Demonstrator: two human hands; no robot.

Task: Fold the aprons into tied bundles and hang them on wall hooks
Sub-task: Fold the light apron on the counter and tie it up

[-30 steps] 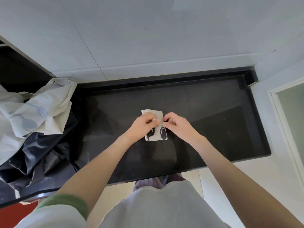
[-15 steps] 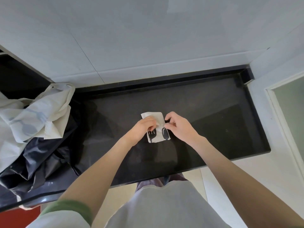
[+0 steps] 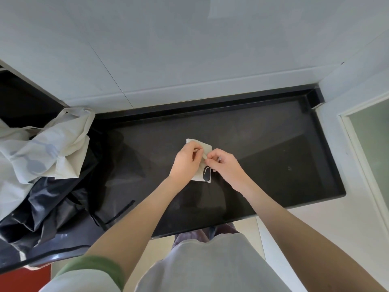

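Now the folded apron (image 3: 200, 145) lies at the middle of the black counter (image 3: 273, 154), with both hands on top of it. Half a second ago its fork and spoon prints both showed below the fingers; now only the spoon's dark oval shows, because the left hand (image 3: 186, 162) covers the fork. That hand and the right hand (image 3: 223, 167) meet, each pinching the pale tie (image 3: 203, 156) between thumb and fingertips. The knot is probably being drawn tight, which would leave hanging next. A white apron (image 3: 48, 148) and a black apron (image 3: 52, 204) lie heaped at the counter's left end, not yet folded.
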